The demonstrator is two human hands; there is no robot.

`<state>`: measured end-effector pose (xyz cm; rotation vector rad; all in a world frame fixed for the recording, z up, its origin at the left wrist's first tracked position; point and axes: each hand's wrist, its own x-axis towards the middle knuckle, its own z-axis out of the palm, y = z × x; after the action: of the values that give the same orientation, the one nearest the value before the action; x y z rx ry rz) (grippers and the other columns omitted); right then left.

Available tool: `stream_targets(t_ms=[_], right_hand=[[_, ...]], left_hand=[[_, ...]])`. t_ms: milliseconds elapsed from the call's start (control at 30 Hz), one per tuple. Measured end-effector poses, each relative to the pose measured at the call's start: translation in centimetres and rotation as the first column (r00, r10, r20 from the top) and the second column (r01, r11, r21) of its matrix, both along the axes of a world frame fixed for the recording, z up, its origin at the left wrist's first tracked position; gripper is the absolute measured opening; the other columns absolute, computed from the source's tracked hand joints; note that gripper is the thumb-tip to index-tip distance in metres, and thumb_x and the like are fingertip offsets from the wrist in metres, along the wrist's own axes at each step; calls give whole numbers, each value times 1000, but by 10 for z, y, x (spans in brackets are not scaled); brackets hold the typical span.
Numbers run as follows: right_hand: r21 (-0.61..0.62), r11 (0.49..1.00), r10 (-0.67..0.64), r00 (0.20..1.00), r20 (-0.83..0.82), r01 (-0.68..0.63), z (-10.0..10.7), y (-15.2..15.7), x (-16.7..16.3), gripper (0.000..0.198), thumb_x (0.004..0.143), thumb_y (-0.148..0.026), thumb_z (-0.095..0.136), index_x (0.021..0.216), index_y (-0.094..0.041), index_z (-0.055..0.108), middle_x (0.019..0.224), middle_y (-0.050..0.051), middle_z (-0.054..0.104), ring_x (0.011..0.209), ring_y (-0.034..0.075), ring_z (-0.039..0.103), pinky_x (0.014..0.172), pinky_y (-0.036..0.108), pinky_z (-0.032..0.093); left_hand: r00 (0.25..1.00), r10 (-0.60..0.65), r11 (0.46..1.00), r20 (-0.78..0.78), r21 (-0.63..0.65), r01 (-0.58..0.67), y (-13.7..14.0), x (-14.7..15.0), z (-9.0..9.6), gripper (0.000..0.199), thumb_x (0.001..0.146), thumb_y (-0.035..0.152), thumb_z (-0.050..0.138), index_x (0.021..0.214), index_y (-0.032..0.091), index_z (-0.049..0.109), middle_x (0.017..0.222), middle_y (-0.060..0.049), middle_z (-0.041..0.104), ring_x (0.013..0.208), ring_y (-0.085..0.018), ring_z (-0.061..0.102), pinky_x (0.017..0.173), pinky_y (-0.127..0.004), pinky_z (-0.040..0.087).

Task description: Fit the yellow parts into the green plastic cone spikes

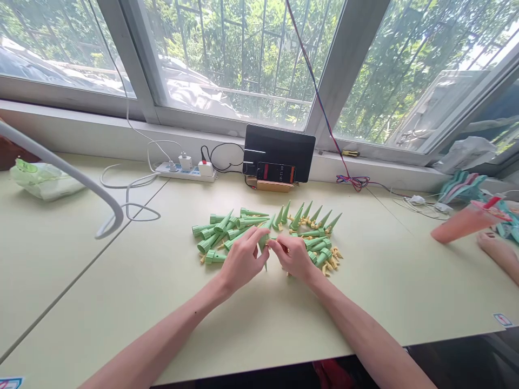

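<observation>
My left hand (245, 254) grips a green plastic spike (263, 239), a hollow cone with its tip showing below my fingers. Close against it, my right hand (295, 255) is closed in a pinch, with a small yellow plastic piece (268, 245) partly visible at the fingertips. Whether that piece touches the spike is hard to make out. Left of my hands lies a heap of green spikes (222, 226). Several spikes stand point up (298, 217) behind my right hand. More lie beside it, among loose yellow pieces (333, 261).
A phone (276, 172) leans against a black tablet-like panel (279, 146) by the window. To the left are a power strip (186, 172), a white curved lamp arm (81, 175) and a plastic bag (46, 181). A pink drink cup (466, 221) and another person's hand (497, 248) are at right.
</observation>
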<state>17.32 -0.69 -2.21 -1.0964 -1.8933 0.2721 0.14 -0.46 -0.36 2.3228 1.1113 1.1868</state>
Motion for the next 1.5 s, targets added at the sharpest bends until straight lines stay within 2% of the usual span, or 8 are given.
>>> stream_targets(t_ms=[133,500,667,767,833,900,1200,1500], right_hand=[[-11,1000,2,1000,20,-2,1,0,-1,53,100,-46,41,55,-21,27,50,-6,23,46,10,21,45,26,21],[-63,996,74,995,71,-69,-1,0,1,54,100,-46,40,54,-21,27,50,-5,25,47,10,21,46,28,20],[-20,1000,-19,1000,-7,19,2,-1,2,53,99,-43,45,54,-21,31,50,-6,26,47,9,22,46,27,23],[-47,998,-42,995,-93,38,4,-2,2,31,97,-41,51,74,-20,54,54,-6,40,47,9,34,47,24,33],[-61,998,-6,994,-111,-1,4,-3,1,21,96,-39,52,94,-19,58,58,-6,46,48,10,41,49,23,38],[-57,998,35,995,-95,-40,4,-4,0,19,96,-37,52,100,-19,58,58,-5,48,48,10,42,50,23,40],[-56,998,35,998,-54,-38,1,-3,1,22,98,-36,49,85,-20,58,56,-5,44,47,10,38,49,23,36],[-62,996,65,998,2,-65,0,-2,0,41,99,-39,44,63,-22,36,53,-6,30,47,10,26,47,25,27]], left_hand=[[1000,10,1000,-11,-10,-10,0,-1,0,27,85,11,53,110,23,55,89,1,59,51,-7,49,56,-22,45],[998,55,998,-15,-7,-55,3,-2,-1,26,86,16,57,111,22,56,93,0,62,51,-7,49,58,-23,46],[997,73,997,-8,-10,-73,3,-2,0,27,85,12,56,110,22,56,96,0,64,51,-7,49,59,-24,46],[998,69,998,0,-8,-69,3,-2,1,27,85,12,56,110,22,56,96,-1,64,50,-7,50,58,-24,46],[998,67,998,2,-6,-67,3,-2,1,27,84,12,56,110,21,57,96,-1,65,51,-7,50,58,-24,46],[998,68,998,6,-3,-68,3,-2,1,27,84,12,55,110,21,57,96,-1,65,51,-7,50,58,-24,46],[998,60,998,3,6,-60,3,-1,0,28,84,11,55,109,22,57,93,0,63,50,-7,50,58,-23,45],[998,60,998,-6,0,-60,2,-2,1,29,83,10,54,110,22,57,93,0,63,51,-7,49,59,-23,45]])
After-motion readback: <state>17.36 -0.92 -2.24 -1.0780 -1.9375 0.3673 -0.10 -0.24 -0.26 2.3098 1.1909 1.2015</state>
